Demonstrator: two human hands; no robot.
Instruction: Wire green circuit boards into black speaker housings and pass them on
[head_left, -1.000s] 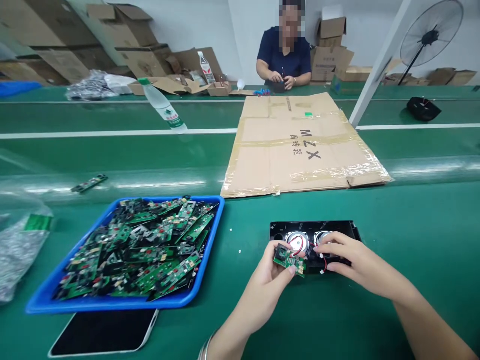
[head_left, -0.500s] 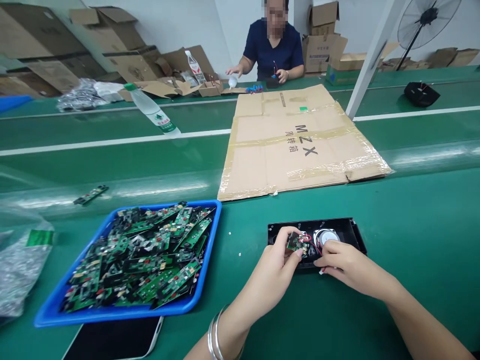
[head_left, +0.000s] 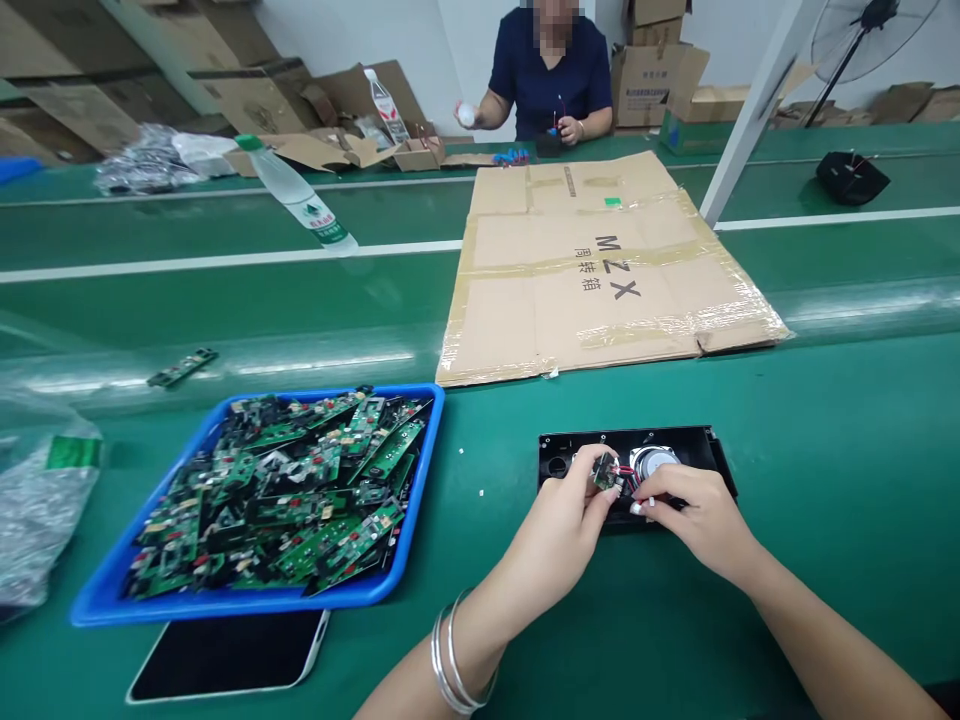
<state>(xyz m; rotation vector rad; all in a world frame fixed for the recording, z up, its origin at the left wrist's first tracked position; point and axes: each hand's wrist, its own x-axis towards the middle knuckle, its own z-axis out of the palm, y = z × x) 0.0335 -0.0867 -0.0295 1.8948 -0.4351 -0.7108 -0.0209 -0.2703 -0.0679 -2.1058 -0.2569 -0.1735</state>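
Observation:
My left hand (head_left: 559,520) is closed on a small green circuit board (head_left: 603,471), pinched between thumb and fingers over the black plastic housing (head_left: 705,462). Red and black wires run from the board toward the right. A round speaker (head_left: 654,460) with a silvery back sits in the housing, partly covered by my right hand (head_left: 694,510). That hand pinches a white wire connector (head_left: 638,508) between thumb and forefinger. The housing lies open side up on the green bench, and its middle is hidden behind my fingers.
A blue tray (head_left: 411,520) heaped with circuit boards stands left, beside a phone (head_left: 232,655). A flattened cardboard box (head_left: 525,300) lies ahead. Further off are a water bottle (head_left: 304,200), a loose board (head_left: 182,368) and a co-worker (head_left: 551,75) holding a white round object.
My left hand has turned the board more upright, and my right hand has brought the connector slightly left and up toward it. The co-worker has lifted the white object.

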